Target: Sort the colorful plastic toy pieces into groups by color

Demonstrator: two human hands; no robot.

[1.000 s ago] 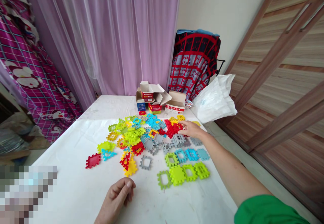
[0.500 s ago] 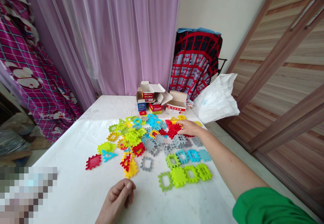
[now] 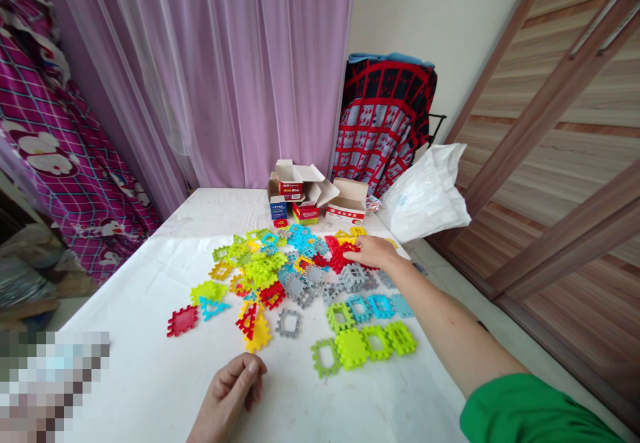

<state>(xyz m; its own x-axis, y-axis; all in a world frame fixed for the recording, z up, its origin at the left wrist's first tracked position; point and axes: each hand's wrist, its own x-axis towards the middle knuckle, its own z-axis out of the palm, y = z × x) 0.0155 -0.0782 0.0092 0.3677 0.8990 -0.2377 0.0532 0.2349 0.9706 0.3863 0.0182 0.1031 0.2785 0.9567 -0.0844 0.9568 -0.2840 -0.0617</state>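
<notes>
My right hand [image 3: 376,252] reaches across the table to a heap of red building tiles [image 3: 341,254], its fingers closed on a red tile at the heap's right side. Those fingers partly hide the tiles beneath. Near the front, my left hand [image 3: 234,384] rests with its fingers curled and nothing visible in them. Just beyond it lie a red triangle tile [image 3: 247,321], a yellow tile [image 3: 259,333] and a grey square frame [image 3: 289,323]. Several green tiles [image 3: 352,348] form a joined row at right, with light blue tiles [image 3: 381,306] behind them.
A mixed pile of notched plastic tiles [image 3: 263,266] covers the table's middle. Behind it stand open small cardboard boxes [image 3: 346,203]. A white plastic bag [image 3: 423,193] sits at the table's back right corner, near a wooden wardrobe [image 3: 560,163]. A purple curtain [image 3: 240,76] hangs behind.
My right hand has shifted slightly left over the red tiles. The left hand stays in place, and the whole view has moved a little.
</notes>
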